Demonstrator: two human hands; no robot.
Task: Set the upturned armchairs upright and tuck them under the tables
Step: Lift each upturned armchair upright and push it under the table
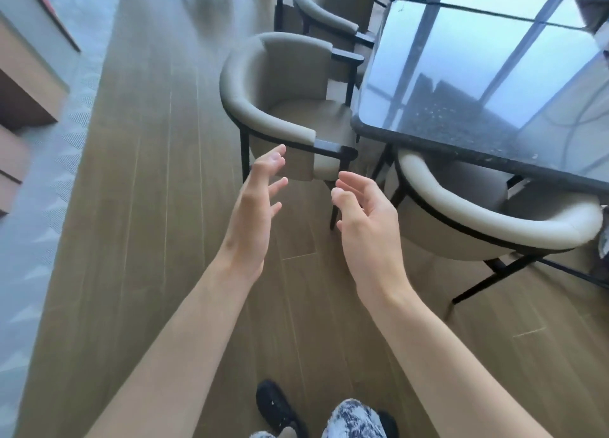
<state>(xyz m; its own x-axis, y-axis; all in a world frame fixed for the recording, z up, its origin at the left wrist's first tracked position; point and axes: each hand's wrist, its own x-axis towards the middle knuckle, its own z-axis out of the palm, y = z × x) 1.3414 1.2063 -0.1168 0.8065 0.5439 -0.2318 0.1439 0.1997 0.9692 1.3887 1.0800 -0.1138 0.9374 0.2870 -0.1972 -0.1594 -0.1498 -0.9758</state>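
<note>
Left of both hands, plank floor (148, 207) running to a pale patterned carpet (43, 207). Left hand (255, 203) raised, fingers spread and relaxed, holding nothing. Just beyond its fingertips, upright grey armchair (263, 85), seat partly under the glossy dark table (478, 85). Right hand (365, 213) beside the left, palm inward, fingers loosely curved, empty, touching nothing. Right of it, second armchair (494, 220) upright, tucked under the table's near edge. Beyond the first, a third chair (329, 6). Below the hands, black shoe (276, 408).
</note>
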